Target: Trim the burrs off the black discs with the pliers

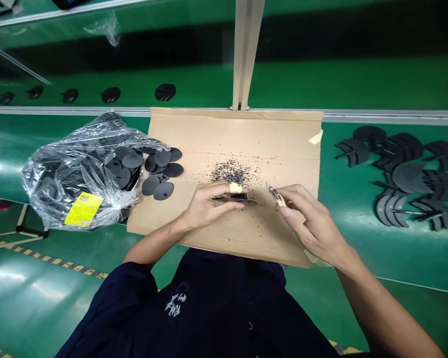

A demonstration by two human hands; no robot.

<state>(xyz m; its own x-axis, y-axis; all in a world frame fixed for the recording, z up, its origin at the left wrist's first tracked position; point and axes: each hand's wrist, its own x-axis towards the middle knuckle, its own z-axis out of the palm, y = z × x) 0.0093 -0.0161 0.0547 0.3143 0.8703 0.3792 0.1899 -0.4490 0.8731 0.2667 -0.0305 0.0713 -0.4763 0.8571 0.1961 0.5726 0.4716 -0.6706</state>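
My left hand pinches a thin black plastic part edge-on between thumb and fingers, above the cardboard sheet. Yellow tape wraps one of its fingertips. To the right, my right hand grips a small metal-tipped hand tool, its tip pointing up and left, apart from the part. Cream material shows at the tool near my fingers; its exact kind is unclear. Beyond my left hand lies a scatter of tiny black trimmings on the cardboard.
At left, a clear plastic bag with a yellow label spills flat oval black discs onto the cardboard. Several curved black parts lie on the green bench at right. Black pieces sit in a row behind the metal rail, beside an upright post.
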